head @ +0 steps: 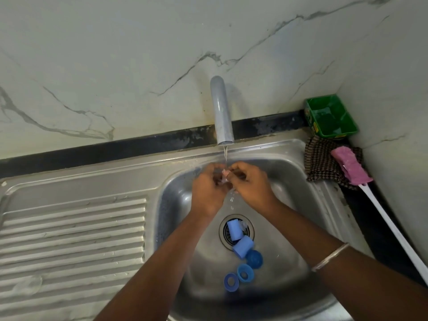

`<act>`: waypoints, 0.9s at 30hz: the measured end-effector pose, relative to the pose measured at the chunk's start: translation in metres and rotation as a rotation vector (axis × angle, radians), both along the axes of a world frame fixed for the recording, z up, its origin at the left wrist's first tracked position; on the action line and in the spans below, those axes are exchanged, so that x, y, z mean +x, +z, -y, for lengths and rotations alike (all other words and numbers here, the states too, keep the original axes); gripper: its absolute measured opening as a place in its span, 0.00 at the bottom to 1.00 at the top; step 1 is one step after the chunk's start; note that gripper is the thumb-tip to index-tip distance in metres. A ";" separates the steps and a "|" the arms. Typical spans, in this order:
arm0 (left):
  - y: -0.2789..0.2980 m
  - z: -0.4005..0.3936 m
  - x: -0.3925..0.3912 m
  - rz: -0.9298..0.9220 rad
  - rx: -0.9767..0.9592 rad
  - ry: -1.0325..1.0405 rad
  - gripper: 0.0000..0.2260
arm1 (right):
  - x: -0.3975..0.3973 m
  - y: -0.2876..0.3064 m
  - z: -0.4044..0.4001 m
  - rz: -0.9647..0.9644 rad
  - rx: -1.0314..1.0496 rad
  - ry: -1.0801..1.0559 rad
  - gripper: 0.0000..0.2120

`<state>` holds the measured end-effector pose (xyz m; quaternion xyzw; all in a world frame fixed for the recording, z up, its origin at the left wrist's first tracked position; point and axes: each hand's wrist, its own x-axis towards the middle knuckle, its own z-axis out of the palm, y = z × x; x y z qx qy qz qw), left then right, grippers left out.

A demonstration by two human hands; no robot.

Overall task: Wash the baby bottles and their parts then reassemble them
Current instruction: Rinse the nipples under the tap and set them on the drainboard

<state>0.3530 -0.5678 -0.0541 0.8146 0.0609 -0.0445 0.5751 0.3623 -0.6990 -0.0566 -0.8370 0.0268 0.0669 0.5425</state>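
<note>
Both my hands meet under the running tap above the steel sink. My left hand and my right hand pinch a small clear nipple between their fingertips, with water falling onto it. On the sink floor, around the drain, lie two light blue caps, a dark blue dome cap and two blue collar rings. No bottle body is in sight.
A ribbed steel draining board lies to the left of the basin. At the right corner stand a green plastic tub, a checked cloth and a pink sponge brush with a long white handle. A marble wall rises behind.
</note>
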 end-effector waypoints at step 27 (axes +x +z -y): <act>0.015 -0.007 -0.011 -0.206 0.624 -0.082 0.07 | -0.009 0.003 0.006 0.138 -0.234 0.120 0.11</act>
